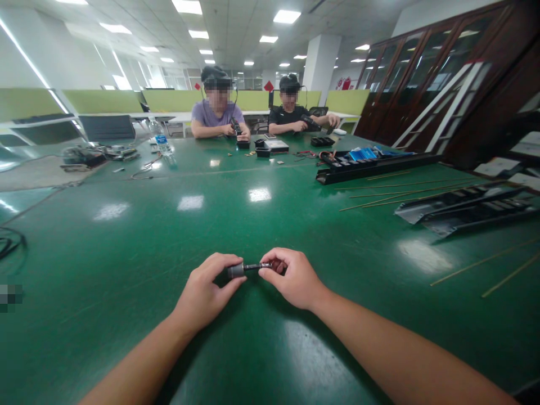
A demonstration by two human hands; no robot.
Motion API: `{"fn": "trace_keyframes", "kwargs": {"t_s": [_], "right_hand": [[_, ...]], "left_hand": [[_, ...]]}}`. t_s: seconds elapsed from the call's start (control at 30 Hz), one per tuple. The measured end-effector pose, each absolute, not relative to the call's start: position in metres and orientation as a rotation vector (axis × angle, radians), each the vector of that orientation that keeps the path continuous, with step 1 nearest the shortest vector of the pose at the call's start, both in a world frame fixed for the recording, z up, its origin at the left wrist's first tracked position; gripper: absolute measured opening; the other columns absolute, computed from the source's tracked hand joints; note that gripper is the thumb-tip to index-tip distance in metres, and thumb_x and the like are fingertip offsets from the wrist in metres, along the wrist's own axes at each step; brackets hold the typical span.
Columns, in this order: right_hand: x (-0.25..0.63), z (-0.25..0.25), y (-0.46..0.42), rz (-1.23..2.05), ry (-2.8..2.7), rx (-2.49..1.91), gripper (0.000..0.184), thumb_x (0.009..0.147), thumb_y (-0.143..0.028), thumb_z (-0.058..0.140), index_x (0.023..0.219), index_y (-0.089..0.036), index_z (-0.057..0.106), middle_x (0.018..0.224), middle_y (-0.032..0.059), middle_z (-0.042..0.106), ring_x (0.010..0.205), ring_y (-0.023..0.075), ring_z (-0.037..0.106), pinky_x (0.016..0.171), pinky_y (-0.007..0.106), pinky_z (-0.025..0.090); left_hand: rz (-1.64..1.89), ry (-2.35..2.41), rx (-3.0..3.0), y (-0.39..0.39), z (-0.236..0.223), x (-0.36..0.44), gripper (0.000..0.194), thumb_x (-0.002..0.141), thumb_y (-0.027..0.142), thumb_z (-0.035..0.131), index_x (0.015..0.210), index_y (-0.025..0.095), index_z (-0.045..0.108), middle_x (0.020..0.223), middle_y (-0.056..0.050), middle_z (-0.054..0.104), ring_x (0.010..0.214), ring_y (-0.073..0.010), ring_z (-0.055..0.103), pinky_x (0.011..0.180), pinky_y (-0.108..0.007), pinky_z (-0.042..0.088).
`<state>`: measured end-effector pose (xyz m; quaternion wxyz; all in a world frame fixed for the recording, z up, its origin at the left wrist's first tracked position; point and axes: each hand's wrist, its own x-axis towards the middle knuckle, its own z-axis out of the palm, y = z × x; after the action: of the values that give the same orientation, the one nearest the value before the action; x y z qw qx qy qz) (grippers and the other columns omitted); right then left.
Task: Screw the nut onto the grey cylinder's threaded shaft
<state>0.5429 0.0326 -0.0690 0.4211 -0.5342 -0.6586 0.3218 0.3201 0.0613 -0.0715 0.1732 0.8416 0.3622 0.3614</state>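
Fingers [219,262]: left hand [206,288], right hand [295,279], pinching cylinder [236,270]

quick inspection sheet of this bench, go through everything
surface: glossy green table, ceiling lights reflecting off it
job's things: small dark cylindrical part with metal shaft
clutter: thin tan rods, black trays, water bottle
grippers: left hand grips the part's thick end, right hand its shaft end
cables: dark cable coil at the left edge of view
surroundings: seated person, second seated person, glass-fronted cabinets
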Motion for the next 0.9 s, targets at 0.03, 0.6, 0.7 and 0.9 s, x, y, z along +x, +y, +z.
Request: {"fn": "trace_keyframes", "kwargs": {"t_s": [0.03, 0.6, 0.7, 0.9], "right_hand": [[0.5429, -0.0687, 0.0324, 0.807, -1.646, -1.338, 0.009, 0.078, -0.022, 0.068, 0.085, -0.018, 0.072, 0.067, -0.0013, 0.062, 0.059, 0.0120, 0.053, 0.056, 0.023, 0.041], [0.5438, -0.0685, 0.0333, 0.830, -1.606, -1.362, 0.008, 0.076, -0.019, 0.068, 0.083, -0.017, 0.071, 0.066, -0.0017, 0.061, 0.059, 0.0116, 0.052, 0.056, 0.023, 0.040], [0.5438, -0.0680, 0.0336, 0.832, -1.601, -1.364, 0.008, 0.076, -0.020, 0.069, 0.083, -0.017, 0.071, 0.065, -0.0016, 0.061, 0.059, 0.0117, 0.052, 0.056, 0.023, 0.041], [0.5429, -0.0693, 0.0350, 0.841, -1.575, -1.358, 0.008, 0.076, -0.020, 0.069, 0.083, -0.016, 0.071, 0.066, -0.0014, 0.062, 0.058, 0.0115, 0.052, 0.055, 0.023, 0.041]], "left_hand": [[1.022, 1.028, 2.386, 0.0615, -0.0715, 0.3198, 0.028, 0.086, 0.026, 0.070, 0.113, 0.024, 0.062, 0.105, -0.002, 0.068, 0.098, -0.0169, 0.064, 0.088, -0.030, 0.052], [1.021, 1.045, 2.373, 0.0634, -0.0737, 0.3177, 0.030, 0.086, 0.026, 0.071, 0.114, 0.027, 0.062, 0.106, -0.001, 0.067, 0.099, -0.0163, 0.063, 0.090, -0.031, 0.051], [1.021, 1.042, 2.377, 0.0640, -0.0738, 0.3166, 0.030, 0.086, 0.026, 0.070, 0.114, 0.027, 0.061, 0.107, 0.000, 0.067, 0.100, -0.0158, 0.063, 0.091, -0.031, 0.050], [1.025, 1.049, 2.388, 0.0653, -0.0746, 0.3144, 0.030, 0.086, 0.026, 0.070, 0.114, 0.027, 0.061, 0.107, 0.000, 0.067, 0.101, -0.0157, 0.063, 0.092, -0.031, 0.050]]}}
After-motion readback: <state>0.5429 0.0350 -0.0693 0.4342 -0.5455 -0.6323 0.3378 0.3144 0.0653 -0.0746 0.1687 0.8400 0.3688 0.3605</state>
